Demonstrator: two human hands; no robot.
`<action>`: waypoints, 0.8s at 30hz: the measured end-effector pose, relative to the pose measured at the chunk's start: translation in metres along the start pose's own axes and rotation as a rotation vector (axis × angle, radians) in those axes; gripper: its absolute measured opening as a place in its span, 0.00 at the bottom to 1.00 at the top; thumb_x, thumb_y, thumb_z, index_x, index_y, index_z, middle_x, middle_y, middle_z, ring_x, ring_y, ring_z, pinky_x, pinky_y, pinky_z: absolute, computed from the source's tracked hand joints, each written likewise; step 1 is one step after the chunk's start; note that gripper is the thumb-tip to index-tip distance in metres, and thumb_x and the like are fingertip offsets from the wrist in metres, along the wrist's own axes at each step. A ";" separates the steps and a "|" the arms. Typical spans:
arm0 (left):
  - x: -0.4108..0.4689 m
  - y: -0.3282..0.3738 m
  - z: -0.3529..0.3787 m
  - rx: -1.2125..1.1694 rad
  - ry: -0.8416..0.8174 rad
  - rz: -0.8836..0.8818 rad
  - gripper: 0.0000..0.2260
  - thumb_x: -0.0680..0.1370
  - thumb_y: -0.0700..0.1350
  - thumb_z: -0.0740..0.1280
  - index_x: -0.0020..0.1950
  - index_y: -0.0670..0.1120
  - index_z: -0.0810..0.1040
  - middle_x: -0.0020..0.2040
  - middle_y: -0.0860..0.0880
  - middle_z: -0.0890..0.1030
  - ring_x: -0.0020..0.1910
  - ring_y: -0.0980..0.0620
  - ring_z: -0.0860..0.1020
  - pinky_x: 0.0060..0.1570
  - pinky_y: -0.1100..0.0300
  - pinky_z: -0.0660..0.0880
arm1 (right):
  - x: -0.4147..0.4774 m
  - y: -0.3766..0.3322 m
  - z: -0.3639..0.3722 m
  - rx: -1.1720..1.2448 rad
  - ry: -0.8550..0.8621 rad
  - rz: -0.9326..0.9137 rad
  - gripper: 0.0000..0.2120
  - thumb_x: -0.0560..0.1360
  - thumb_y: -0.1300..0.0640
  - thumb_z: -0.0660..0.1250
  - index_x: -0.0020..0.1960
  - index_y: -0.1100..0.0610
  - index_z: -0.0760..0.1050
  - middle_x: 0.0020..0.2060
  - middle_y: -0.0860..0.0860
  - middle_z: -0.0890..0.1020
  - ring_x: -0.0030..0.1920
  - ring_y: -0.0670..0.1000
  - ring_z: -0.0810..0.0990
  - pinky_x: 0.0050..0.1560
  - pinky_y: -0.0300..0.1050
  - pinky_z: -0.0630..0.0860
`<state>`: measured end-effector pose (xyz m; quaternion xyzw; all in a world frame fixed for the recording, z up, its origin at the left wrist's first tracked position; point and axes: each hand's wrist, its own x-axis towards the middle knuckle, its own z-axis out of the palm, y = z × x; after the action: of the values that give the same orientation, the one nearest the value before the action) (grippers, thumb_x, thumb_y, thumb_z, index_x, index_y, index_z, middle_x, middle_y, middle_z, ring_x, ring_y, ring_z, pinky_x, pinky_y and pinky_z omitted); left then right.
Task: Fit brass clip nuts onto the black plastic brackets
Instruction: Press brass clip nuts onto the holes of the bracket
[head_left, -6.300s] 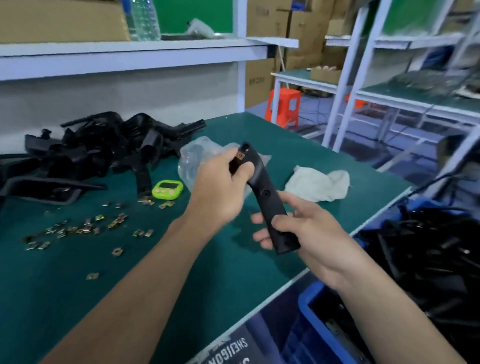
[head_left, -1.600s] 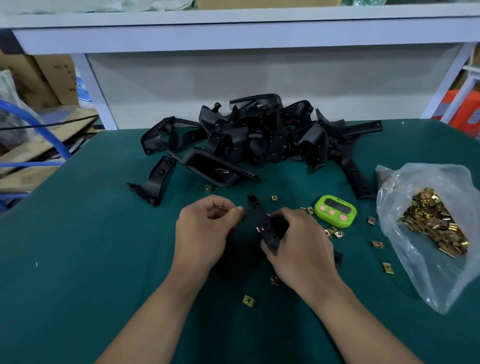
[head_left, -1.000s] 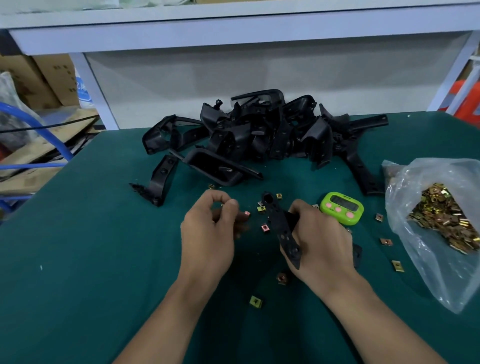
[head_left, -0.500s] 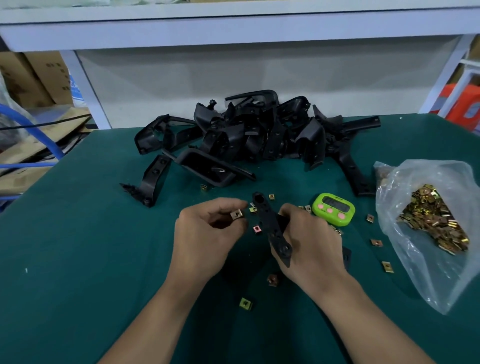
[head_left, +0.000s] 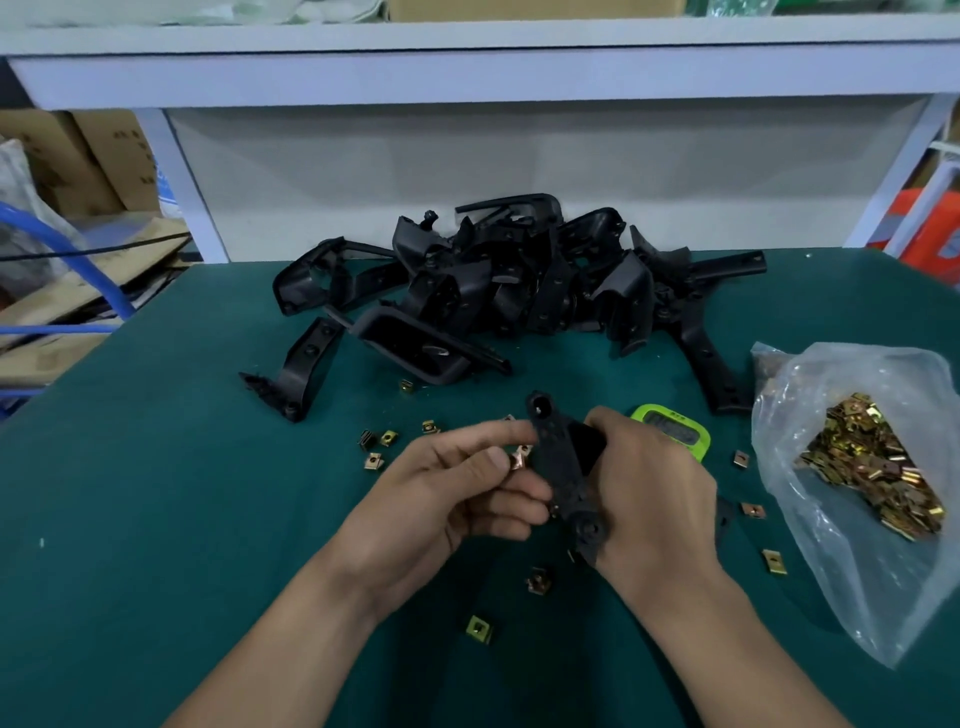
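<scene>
In the left hand (head_left: 452, 501) a brass clip nut (head_left: 519, 458) is pinched at the edge of the black bracket (head_left: 563, 467) gripped by the right hand (head_left: 654, 493). Fitting is judged begun; the nut must next be squared and pushed home.

- The right hand (head_left: 654, 499) grips a black bracket (head_left: 563, 467), held tilted above the table (head_left: 156, 519).
- The left hand (head_left: 441, 499) pinches a brass clip nut (head_left: 519, 457) between thumb and forefinger, against the left edge of the bracket.
- A pile of brackets (head_left: 493, 280) lies at the far side of the table.
- Loose clip nuts (head_left: 480, 629) are scattered on the green surface around both hands.
- A green timer (head_left: 675, 431) lies behind the right hand, partly hidden by it.
- A clear plastic bag (head_left: 857, 467) at the right holds more clip nuts.
</scene>
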<state>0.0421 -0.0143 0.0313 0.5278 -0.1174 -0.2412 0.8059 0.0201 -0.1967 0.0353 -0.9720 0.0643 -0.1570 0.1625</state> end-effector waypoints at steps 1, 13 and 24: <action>0.001 -0.001 0.000 -0.008 0.005 -0.005 0.14 0.77 0.46 0.70 0.60 0.43 0.85 0.46 0.41 0.86 0.41 0.50 0.86 0.40 0.60 0.81 | 0.001 -0.001 0.001 0.010 0.003 0.004 0.14 0.62 0.60 0.71 0.41 0.50 0.68 0.29 0.46 0.73 0.29 0.48 0.68 0.28 0.44 0.60; 0.004 -0.002 -0.004 0.077 0.114 0.014 0.16 0.74 0.51 0.73 0.54 0.40 0.87 0.49 0.41 0.87 0.43 0.51 0.85 0.42 0.61 0.80 | 0.007 -0.003 0.007 -0.032 -0.114 -0.066 0.11 0.65 0.58 0.70 0.38 0.50 0.67 0.28 0.46 0.72 0.27 0.47 0.64 0.26 0.44 0.57; 0.004 -0.001 -0.001 0.042 0.165 0.016 0.14 0.76 0.47 0.68 0.56 0.41 0.86 0.52 0.39 0.86 0.48 0.49 0.86 0.43 0.61 0.81 | 0.001 -0.002 0.013 -0.018 -0.100 -0.015 0.10 0.68 0.53 0.70 0.39 0.49 0.67 0.34 0.47 0.79 0.35 0.58 0.77 0.34 0.46 0.68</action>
<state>0.0452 -0.0159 0.0298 0.5619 -0.0596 -0.1878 0.8034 0.0257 -0.1914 0.0251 -0.9805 0.0502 -0.1091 0.1557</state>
